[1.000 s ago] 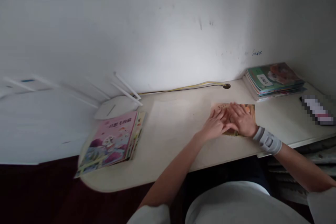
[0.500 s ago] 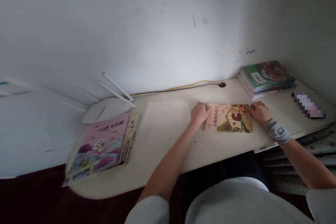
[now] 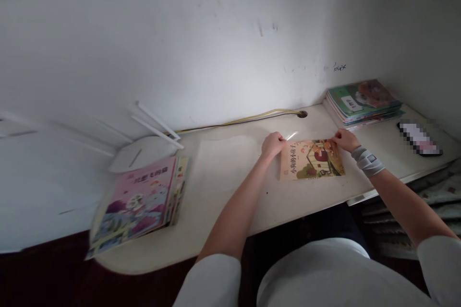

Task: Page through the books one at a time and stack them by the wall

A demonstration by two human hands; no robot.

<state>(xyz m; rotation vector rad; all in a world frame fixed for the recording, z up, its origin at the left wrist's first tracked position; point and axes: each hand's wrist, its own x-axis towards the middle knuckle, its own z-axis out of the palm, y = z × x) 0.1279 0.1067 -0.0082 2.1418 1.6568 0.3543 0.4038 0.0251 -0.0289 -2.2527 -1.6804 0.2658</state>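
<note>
A left hand (image 3: pixel 274 145) and a grey-banded right hand (image 3: pixel 346 140) pinch the far left and far right corners of a thin peach-coloured illustrated paper book (image 3: pixel 312 160), cover up over a long cream table (image 3: pixel 223 192). A green-topped stack of books (image 3: pixel 363 101) sits far right, near a black-edged phone (image 3: pixel 419 139).

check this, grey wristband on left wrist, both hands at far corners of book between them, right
No, the head view shows the grey wristband on the right wrist; the left hand and right hand are at the far corners of the book.
</note>
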